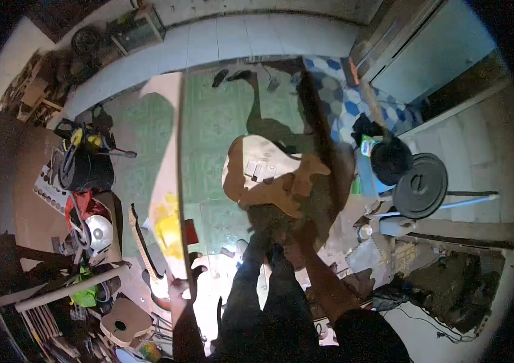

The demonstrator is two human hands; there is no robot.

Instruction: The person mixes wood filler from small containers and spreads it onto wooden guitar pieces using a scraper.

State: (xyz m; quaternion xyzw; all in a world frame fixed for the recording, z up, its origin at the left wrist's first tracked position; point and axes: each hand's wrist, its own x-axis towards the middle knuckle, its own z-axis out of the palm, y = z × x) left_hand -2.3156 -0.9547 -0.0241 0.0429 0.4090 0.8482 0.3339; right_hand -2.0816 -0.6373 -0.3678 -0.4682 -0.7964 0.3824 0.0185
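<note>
My left hand (179, 289) grips the lower end of a long, pale flat board (169, 163). The board stands up in front of me, its left edge curved, with yellow patches low down. A solid-body guitar body (248, 148), pale wood with rectangular cavities, lies in the middle, half of it in shadow. Close to its lower edge is my right hand (303, 236); shadow hides the fingers, so I cannot tell whether they hold it. Left of the board's lower end, an electric guitar (143, 245) with a pale neck lies on the floor.
Green tiled floor (208, 139) spreads ahead. An acoustic guitar body (133, 320) and wooden pieces crowd the lower left. Power tools (87, 142) and a silver disc-shaped object (98, 233) are at left. On the right are a black round lid (420, 184) and a blue stick (465, 201).
</note>
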